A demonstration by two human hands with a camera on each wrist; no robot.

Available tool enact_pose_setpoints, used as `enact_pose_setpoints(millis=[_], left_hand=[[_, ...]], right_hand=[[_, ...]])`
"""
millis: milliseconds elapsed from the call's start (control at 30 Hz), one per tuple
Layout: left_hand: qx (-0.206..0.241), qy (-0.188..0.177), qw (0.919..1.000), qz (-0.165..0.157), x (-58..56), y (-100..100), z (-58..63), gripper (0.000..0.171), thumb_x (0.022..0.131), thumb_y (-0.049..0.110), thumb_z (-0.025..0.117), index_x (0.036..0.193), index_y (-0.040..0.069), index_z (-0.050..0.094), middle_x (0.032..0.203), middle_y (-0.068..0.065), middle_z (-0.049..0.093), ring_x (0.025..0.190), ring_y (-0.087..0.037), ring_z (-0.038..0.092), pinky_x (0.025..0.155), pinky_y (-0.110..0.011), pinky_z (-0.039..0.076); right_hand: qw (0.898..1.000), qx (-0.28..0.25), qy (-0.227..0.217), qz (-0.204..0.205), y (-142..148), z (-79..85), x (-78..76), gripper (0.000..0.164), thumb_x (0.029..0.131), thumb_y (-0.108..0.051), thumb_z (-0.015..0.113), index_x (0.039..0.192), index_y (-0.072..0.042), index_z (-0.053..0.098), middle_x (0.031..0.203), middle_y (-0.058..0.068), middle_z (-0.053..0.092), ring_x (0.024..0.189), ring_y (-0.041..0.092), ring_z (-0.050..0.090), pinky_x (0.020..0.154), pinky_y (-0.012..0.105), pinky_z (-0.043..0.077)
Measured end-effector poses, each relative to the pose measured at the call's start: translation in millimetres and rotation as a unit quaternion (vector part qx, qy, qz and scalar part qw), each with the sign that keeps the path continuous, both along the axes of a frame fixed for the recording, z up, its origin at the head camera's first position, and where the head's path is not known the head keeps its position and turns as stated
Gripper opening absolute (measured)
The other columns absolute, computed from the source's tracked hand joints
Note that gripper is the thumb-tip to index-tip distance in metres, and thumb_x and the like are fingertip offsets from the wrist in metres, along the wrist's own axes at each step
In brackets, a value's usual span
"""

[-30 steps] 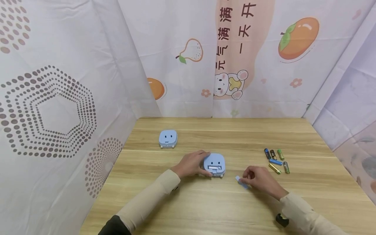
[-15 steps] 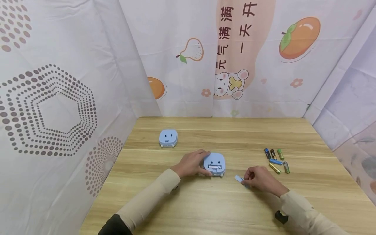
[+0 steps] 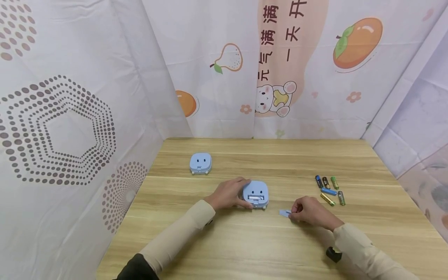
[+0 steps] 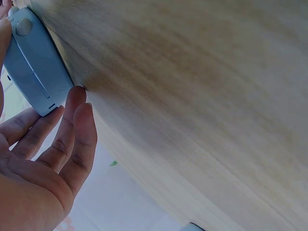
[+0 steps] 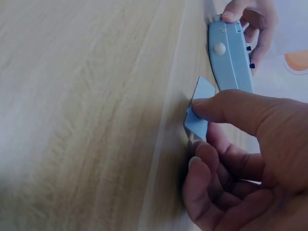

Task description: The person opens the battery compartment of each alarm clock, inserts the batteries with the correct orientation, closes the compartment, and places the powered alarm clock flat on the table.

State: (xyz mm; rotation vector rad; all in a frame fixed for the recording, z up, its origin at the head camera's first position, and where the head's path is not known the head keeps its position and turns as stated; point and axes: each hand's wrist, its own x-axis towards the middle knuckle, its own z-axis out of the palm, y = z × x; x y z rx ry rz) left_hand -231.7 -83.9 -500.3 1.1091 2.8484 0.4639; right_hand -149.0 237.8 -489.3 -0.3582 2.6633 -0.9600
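Note:
A light blue rounded-square device (image 3: pixel 255 188) with two dark eye-like dots lies on the table, its battery slot uncovered and something silvery inside. My left hand (image 3: pixel 228 193) holds it by its left side, thumb at the near edge and fingers at the far edge; the left wrist view shows fingertips against its casing (image 4: pixel 36 62). To the right, my right hand (image 3: pixel 310 211) pinches a small light blue battery cover (image 3: pixel 284 213) just above or on the tabletop. In the right wrist view the thumb lies over the cover (image 5: pixel 204 89), and the fingers beneath are partly hidden.
A second blue device (image 3: pixel 201 162) of the same look stands at the back left, its front closed. Several loose batteries (image 3: pixel 328 191) in blue, green, black and gold lie on the wooden table (image 3: pixel 224 249) at the right. Printed curtains (image 3: pixel 210 112) border the table.
The battery cover has turned in my right hand's fingers, from slanting toward me to lying nearly sideways. My left hand and the device stay where they were.

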Motion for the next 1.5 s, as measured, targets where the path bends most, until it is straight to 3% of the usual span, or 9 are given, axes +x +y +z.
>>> enact_pose_setpoints(millis=[267,500,600,800,1000,1100,1200,1333,1500], left_hand=[[-0.005,-0.006,1.0,0.002,-1.2,1,1.6,0.104,0.074,0.074,0.076,0.154,0.013,0.049,0.143,0.0,0.059,0.126,-0.016,0.059,0.101,-0.034,0.051],[-0.009,-0.012,0.9999,0.005,-2.5,2,0.6,0.105,0.074,0.076,0.074,0.155,0.014,0.048,0.145,0.0,0.058,0.128,-0.015,0.058,0.102,-0.034,0.05],[-0.01,-0.007,0.9999,0.004,-2.1,1,0.9,0.105,0.074,0.076,0.075,0.154,0.014,0.048,0.144,0.0,0.058,0.128,-0.015,0.058,0.102,-0.034,0.051],[-0.01,-0.003,0.9999,0.003,-1.8,1,0.6,0.104,0.074,0.075,0.075,0.154,0.014,0.048,0.142,0.001,0.059,0.125,-0.014,0.059,0.1,-0.033,0.051],[-0.01,-0.003,0.9999,0.005,-1.6,1,0.7,0.105,0.074,0.076,0.075,0.154,0.014,0.048,0.142,0.001,0.059,0.125,-0.014,0.06,0.1,-0.034,0.052],[-0.01,-0.004,0.9999,0.005,-1.6,1,0.7,0.105,0.074,0.076,0.075,0.154,0.014,0.048,0.142,0.001,0.059,0.125,-0.014,0.059,0.1,-0.034,0.052],[-0.01,-0.006,0.9999,0.006,-1.2,2,1.1,0.104,0.074,0.075,0.075,0.154,0.014,0.048,0.142,0.001,0.059,0.125,-0.014,0.059,0.1,-0.034,0.052],[-0.01,-0.007,0.9999,0.006,-0.3,2,2.1,0.104,0.075,0.074,0.076,0.154,0.014,0.048,0.143,0.001,0.059,0.126,-0.015,0.059,0.1,-0.034,0.051],[-0.004,-0.009,0.9999,0.007,0.0,2,3.2,0.103,0.074,0.073,0.077,0.154,0.014,0.049,0.143,0.0,0.059,0.127,-0.015,0.059,0.101,-0.034,0.051]], right_hand=[[1.0,-0.017,0.002,-0.006,4,-4.2,-4.6,0.013,0.088,-0.016,0.082,0.084,-0.014,0.07,0.078,-0.004,0.063,0.071,0.014,0.055,0.059,0.024,0.045],[0.997,-0.078,-0.016,0.013,7,-9.6,-8.5,0.01,0.096,-0.01,0.072,0.106,-0.01,0.072,0.079,0.0,0.065,0.062,0.016,0.06,0.05,0.028,0.051],[0.995,-0.099,-0.023,0.006,5,-8.9,-7.9,0.009,0.098,-0.008,0.069,0.107,-0.007,0.071,0.079,0.003,0.065,0.062,0.018,0.062,0.051,0.029,0.053],[0.975,-0.203,-0.092,-0.019,1,-4.7,-6.4,0.017,0.1,-0.005,0.065,0.114,0.005,0.063,0.091,0.016,0.065,0.074,0.029,0.07,0.063,0.039,0.061],[0.948,-0.285,-0.143,0.004,-1,-8.7,-8.0,0.034,0.101,-0.004,0.064,0.13,0.012,0.056,0.1,0.025,0.066,0.082,0.034,0.072,0.074,0.044,0.061],[0.943,-0.3,-0.143,0.011,-5,-8.6,-7.7,0.033,0.102,-0.006,0.063,0.129,0.012,0.057,0.096,0.026,0.067,0.082,0.032,0.071,0.076,0.044,0.061],[0.944,-0.301,-0.134,0.005,-11,-7.1,-7.3,0.03,0.103,-0.011,0.062,0.124,0.012,0.061,0.092,0.026,0.069,0.079,0.03,0.071,0.075,0.044,0.061],[0.953,-0.28,-0.111,-0.017,-19,-5.0,-7.4,0.028,0.103,-0.017,0.065,0.116,0.008,0.067,0.092,0.025,0.069,0.076,0.026,0.07,0.07,0.04,0.061],[0.974,-0.223,-0.011,-0.031,-34,-3.6,-9.5,0.02,0.1,-0.023,0.07,0.109,-0.006,0.075,0.091,0.015,0.068,0.069,0.019,0.064,0.06,0.031,0.057]])
